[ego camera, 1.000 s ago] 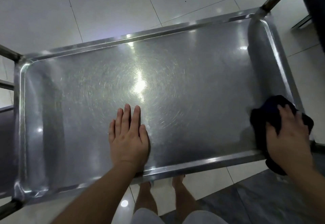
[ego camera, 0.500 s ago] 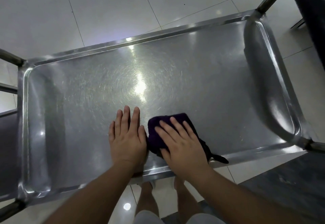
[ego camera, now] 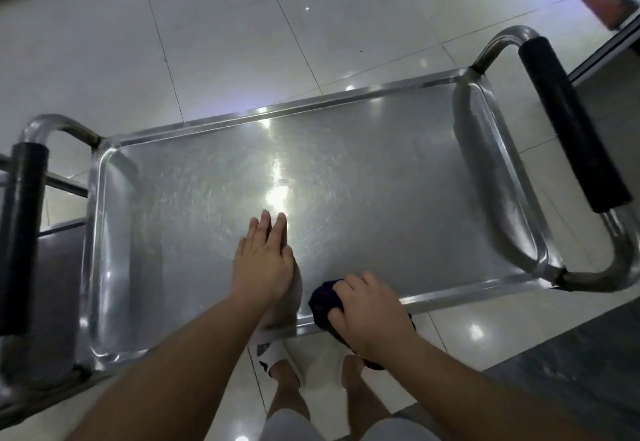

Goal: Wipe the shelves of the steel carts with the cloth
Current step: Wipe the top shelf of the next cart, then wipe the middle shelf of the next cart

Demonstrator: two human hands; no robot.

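The right hand [ego camera: 372, 316] presses the dark cloth [ego camera: 323, 304] on the shelf [ego camera: 381, 198] at its near rim; left hand [ego camera: 263, 260] flat, empty — unwiped steel stretches away along the shelf's left-right length.

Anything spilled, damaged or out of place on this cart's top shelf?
Nothing stands out. The shelf is bare, showing only swirl scuffs and glare. The left hand rests flat on it; the right hand presses the dark cloth at the near rim.
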